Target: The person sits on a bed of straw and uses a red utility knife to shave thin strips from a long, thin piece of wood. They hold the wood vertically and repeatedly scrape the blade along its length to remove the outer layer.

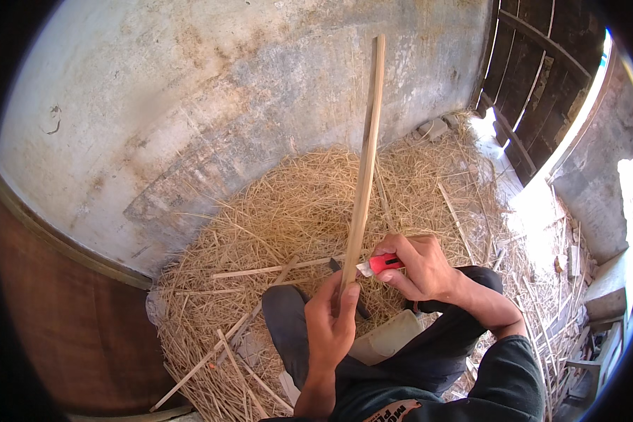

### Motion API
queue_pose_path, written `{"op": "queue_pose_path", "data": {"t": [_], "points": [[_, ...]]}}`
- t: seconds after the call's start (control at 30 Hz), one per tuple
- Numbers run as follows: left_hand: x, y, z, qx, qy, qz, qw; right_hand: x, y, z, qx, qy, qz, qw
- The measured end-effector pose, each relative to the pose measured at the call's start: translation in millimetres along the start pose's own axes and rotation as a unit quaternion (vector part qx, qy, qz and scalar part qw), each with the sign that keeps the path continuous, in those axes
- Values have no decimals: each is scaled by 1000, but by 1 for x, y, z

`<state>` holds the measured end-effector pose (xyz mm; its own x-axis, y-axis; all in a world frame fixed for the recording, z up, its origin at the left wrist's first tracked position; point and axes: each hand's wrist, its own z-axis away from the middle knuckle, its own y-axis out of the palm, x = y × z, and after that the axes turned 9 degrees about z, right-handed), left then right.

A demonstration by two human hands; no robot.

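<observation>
My left hand (330,322) is closed around the lower end of a long, pale wooden strip (366,165), which rises upright and leans slightly right at its top. In my right hand (423,266) is a red utility knife (385,263), its short blade pointing left. The blade's tip lies at the strip's right edge, just above my left thumb; whether it cuts into the wood I cannot tell. A dark, narrow bar shows partly behind the strip's lower end, near my knee.
Straw-like shavings (281,197) cover the floor, with several loose wooden strips (221,352) among them. A pale container (390,337) lies between my legs. A stained wall (211,105) stands ahead, a brown panel (70,316) at left, and a dark plank door (534,77) at far right.
</observation>
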<state>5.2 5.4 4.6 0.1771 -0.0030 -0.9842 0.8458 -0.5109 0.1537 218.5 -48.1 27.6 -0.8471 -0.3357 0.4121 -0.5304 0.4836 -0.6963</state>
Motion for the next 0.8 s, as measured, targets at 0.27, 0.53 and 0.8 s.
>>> {"op": "queue_pose_path", "data": {"t": [0.27,0.53,0.8], "points": [[-6,6,-3,-20,33,-21,999,7,1,-7,-42,-55,93,993],[-11,10,-2,-30,58,-87,994,8,-3,-7,-61,-21,116,991],[1,7,20,-13,-11,-110,994,-23,-23,-21,-121,106,123,979]]}}
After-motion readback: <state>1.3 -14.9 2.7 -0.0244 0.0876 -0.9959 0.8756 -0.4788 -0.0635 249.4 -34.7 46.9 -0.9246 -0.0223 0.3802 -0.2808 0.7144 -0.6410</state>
